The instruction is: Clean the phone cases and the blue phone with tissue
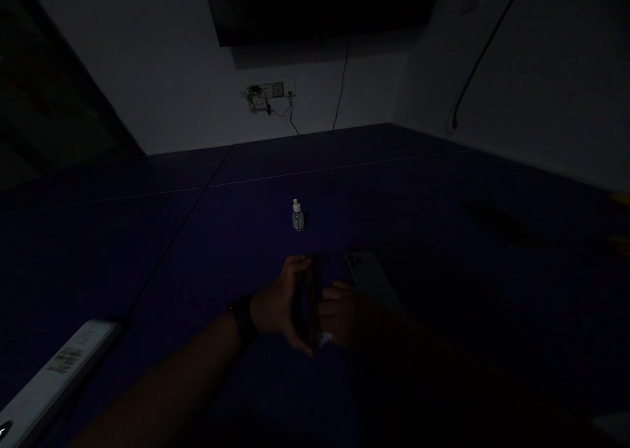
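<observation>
The room is very dark. My left hand (278, 307), with a dark band on its wrist, grips a thin, dark, flat object (310, 297) by its two ends. The object is on edge, phone-like in shape, but too dark to name surely. My right hand (339, 313) is against its right face with the fingers curled. A small white crumpled piece (325, 338), like tissue or cloth, shows below those fingers. Behind my right hand a pale smartphone (371, 276) lies with its cameras up. A small dropper bottle (298, 217) with a white top stands upright beyond my hands.
All this is on a dark blue surface (236, 238) with seam lines. A long white box-like thing (59, 369) lies at the lower left. A dark flat shape (497, 222) lies to the right. Sockets with cables (268, 94) and a large screen (325, 8) are on the far wall.
</observation>
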`<state>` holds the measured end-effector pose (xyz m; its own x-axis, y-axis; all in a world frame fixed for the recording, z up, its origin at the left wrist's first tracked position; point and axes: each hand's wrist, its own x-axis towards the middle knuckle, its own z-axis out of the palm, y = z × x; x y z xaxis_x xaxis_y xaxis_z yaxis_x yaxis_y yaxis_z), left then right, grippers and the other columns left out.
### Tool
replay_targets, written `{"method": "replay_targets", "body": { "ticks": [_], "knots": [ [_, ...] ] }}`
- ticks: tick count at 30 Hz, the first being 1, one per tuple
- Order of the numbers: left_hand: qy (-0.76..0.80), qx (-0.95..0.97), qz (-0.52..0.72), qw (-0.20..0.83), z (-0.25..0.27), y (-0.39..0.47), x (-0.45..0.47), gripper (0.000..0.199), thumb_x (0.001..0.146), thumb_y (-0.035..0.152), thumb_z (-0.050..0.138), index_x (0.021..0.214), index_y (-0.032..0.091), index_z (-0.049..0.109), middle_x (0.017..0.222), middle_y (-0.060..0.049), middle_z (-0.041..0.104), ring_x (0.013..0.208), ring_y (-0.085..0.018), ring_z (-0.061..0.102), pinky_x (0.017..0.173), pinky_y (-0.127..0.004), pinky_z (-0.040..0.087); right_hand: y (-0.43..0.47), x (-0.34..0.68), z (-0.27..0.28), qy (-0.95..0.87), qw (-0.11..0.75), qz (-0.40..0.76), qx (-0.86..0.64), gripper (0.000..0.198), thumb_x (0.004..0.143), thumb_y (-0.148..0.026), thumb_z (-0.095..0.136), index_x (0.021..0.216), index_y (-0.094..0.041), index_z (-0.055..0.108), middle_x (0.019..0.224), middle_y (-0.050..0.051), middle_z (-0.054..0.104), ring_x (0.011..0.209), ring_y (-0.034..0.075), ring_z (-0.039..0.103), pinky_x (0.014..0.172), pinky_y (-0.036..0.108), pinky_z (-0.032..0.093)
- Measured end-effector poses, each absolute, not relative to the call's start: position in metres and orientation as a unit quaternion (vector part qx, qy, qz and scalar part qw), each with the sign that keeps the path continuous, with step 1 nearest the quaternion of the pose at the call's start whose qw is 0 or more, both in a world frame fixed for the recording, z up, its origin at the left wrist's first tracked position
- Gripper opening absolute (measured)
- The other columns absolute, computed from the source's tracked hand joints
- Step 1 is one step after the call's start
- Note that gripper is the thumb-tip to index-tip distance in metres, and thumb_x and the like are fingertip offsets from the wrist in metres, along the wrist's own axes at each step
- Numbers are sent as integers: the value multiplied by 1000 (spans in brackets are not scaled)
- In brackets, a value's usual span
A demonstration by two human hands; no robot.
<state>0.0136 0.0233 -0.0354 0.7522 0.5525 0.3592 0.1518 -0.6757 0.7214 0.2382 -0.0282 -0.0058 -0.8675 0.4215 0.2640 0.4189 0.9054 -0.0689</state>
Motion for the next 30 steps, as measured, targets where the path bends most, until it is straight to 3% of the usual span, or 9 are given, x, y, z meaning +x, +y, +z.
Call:
{"method": "replay_targets", "body": {
  "ticks": [5,14,22,30],
  "knots": [
    [172,891,289,305,-36,27,13,153,32,65,95,152,30,6,148,-19,23,140,-48,28,117,-69,23,-19,236,-5,-954,131,-32,-267,12,95,-22,61,87,-23,70,84,2,72,80,20,54,69,34,32],
    [183,887,288,310,-33,24,14,154,29,67,94,150,26,9,147,-20,22,138,-48,29,115,-68,27,-35,238,-5,-976,128,10,-177,2,90,-22,68,91,-24,69,94,-4,75,83,17,58,75,34,34],
    [164,893,298,296,-39,29,15,154,27,71,91,149,27,7,144,-18,25,134,-46,34,116,-67,23,-14,238,-12,-954,146,-54,-257,19,98,-18,55,83,-20,68,82,2,72,73,17,55,66,33,27],
    [166,881,311,316,-37,26,15,152,29,67,94,150,24,12,146,-20,23,137,-46,29,116,-67,23,-33,240,-5,-978,114,4,-175,5,93,-24,65,95,-24,70,101,0,76,86,18,61,74,33,34]
  ]
}}
